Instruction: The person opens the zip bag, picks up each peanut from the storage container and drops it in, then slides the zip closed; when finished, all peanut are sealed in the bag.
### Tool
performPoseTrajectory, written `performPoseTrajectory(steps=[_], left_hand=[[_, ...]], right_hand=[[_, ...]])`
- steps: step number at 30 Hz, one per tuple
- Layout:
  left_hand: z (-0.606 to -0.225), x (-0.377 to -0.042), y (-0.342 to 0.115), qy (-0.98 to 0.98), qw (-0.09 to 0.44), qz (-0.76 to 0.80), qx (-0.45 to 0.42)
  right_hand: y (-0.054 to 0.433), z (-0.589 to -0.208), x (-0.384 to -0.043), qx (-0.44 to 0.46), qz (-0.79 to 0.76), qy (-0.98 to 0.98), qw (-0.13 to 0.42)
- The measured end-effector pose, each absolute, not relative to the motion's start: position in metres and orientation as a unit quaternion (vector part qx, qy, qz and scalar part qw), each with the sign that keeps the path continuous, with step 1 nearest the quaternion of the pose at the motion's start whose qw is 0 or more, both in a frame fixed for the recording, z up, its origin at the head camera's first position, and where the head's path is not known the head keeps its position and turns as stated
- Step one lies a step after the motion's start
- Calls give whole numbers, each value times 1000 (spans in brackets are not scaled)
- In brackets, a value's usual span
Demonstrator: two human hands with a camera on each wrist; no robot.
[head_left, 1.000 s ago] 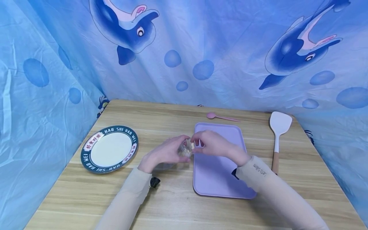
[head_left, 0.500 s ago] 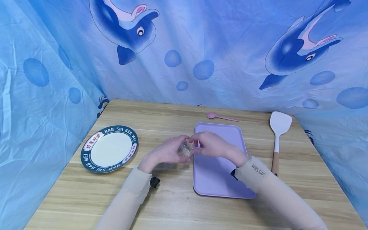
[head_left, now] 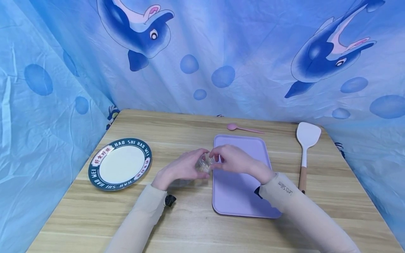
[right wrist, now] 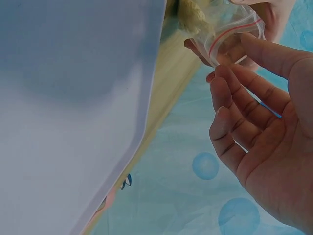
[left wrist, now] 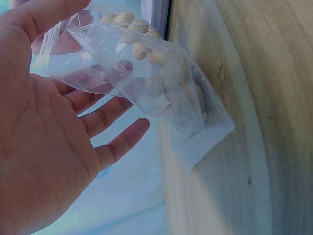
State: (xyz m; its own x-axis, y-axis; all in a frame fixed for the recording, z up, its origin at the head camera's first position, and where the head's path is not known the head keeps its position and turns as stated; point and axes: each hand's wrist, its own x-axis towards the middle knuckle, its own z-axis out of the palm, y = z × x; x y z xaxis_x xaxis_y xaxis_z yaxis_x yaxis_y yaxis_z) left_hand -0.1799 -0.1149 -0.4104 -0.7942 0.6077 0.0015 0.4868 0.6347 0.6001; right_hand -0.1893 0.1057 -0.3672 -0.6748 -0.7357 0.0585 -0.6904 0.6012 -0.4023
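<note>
My left hand [head_left: 183,166] grips a clear zip bag [left wrist: 171,85] near the tray's left edge. Its thumb is at the front and its fingers show through the plastic. Inside lie several peanuts in their shells [left wrist: 139,25], bunched toward the bottom. My right hand [head_left: 237,160] has thumb and curled fingers at the bag's mouth, where a red seal stripe shows in the right wrist view. The bag's rim [right wrist: 237,29] lies between that thumb and forefinger. Part of the bag is hidden by both hands in the head view.
A purple tray [head_left: 240,198] lies under my right forearm. To the left is a round plate [head_left: 121,164] with a dark green rim. A pink spoon [head_left: 232,127] lies behind the tray, and a white spatula [head_left: 308,135] with a wooden handle lies on the right.
One second ago a pale piece showed between my right fingertips at the bag's mouth; now I do not see it there. The left hand and the bag have hardly moved.
</note>
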Motion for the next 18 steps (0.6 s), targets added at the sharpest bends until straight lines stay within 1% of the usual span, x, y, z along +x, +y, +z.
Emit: performPoseTrajectory(steps=[11,18], left_hand=[[-411,-180,-114,900,93,302,300],[-410,-180,-113,898,78,319,294]], right_hand=[[113,-366,-186,-339,-247,907,27],[122,-368,-184,-320,-304,897,27]])
